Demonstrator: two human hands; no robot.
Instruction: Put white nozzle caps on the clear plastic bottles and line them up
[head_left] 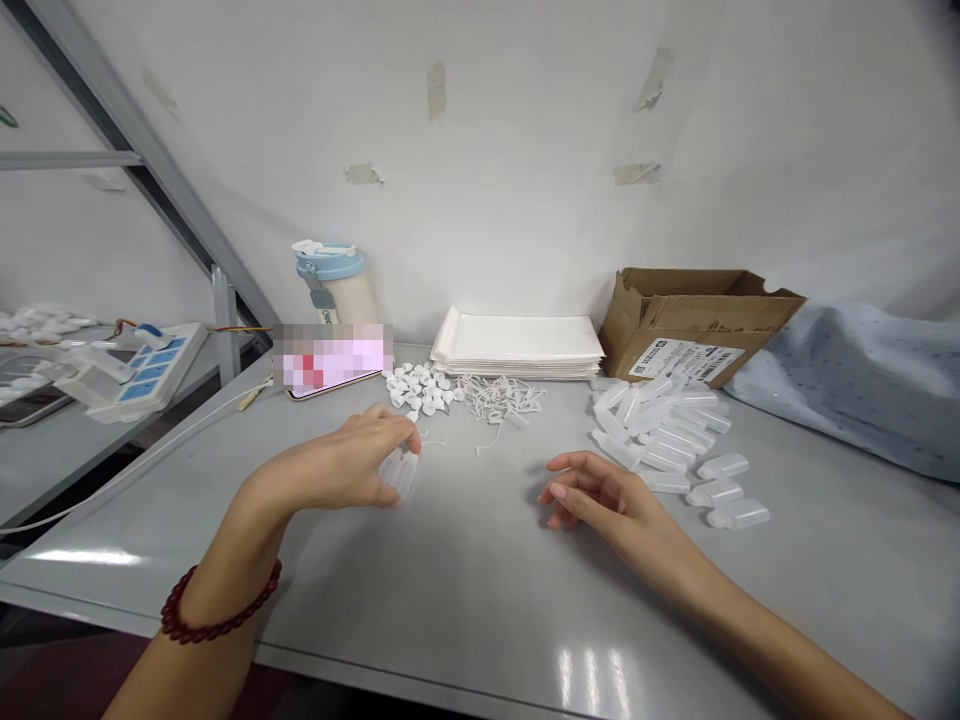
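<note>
My left hand (367, 455) is curved around a few small clear plastic bottles (403, 472) lying side by side on the table. Its thumb is at their near side and its index finger at their far end; the palm hides part of them. A dark red bead bracelet circles that wrist. My right hand (589, 495) hovers over the grey table (465, 580), fingers loosely bent and apart, with nothing visible in it. To its right lies a heap of similar clear bottles (664, 445), several set apart from the rest. Small white caps (424, 388) and thin white tube-like pieces (499, 398) are piled beyond my hands.
A stack of white padded envelopes (521, 345) stands by the wall, beside an open cardboard box (686, 315). At the back left are a phone (341, 370) and a blue-lidded cup (337, 280). Grey-blue fabric (847, 380) lies at right; a white cable (172, 435) crosses the left side.
</note>
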